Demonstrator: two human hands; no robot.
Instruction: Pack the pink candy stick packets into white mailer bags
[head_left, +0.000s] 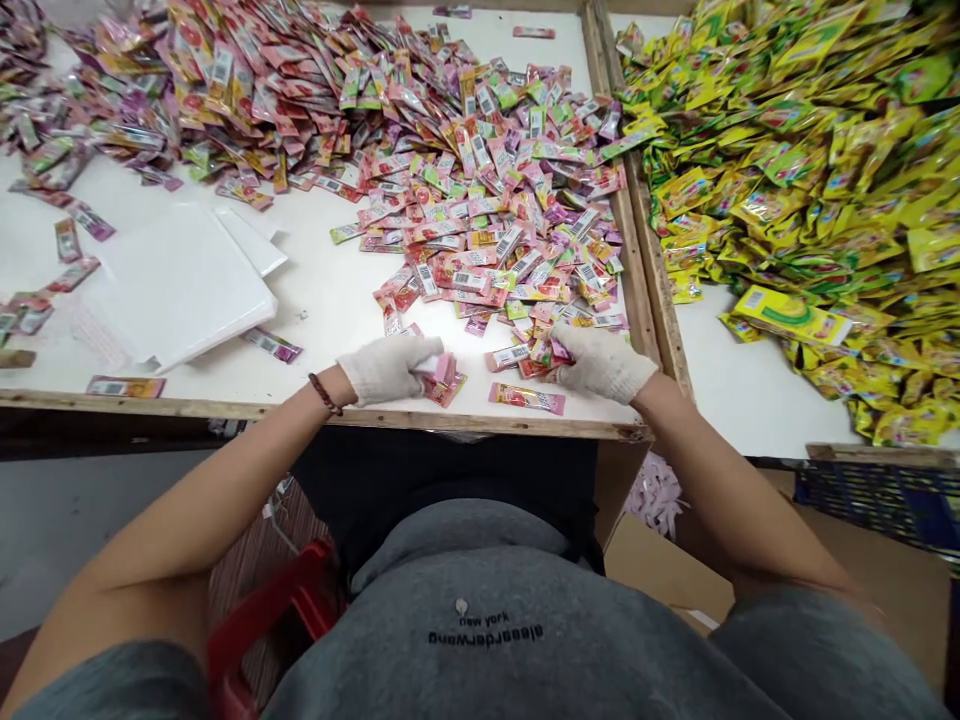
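My left hand [391, 369], in a white knit glove, is closed around a few small pink sachets [445, 380] near the table's front edge. To its right, my right hand [604, 362], gloved the same way, has its fingers closed on some red and pink sachets [535, 358]. One sachet with a pink and yellow print [527, 398] lies flat on the white tabletop between and below the hands. Just beyond both hands spreads a large heap of pink, purple and green stick sachets [480, 220]. My fingertips are partly hidden by the sachets.
A stack of white plastic bags [187, 285] lies left of my hands, with loose sachets around it. A wooden divider [637, 230] separates the heap from yellow packets [787, 170] on the right. A wooden strip [225, 408] edges the table. Below left is a red stool [270, 610].
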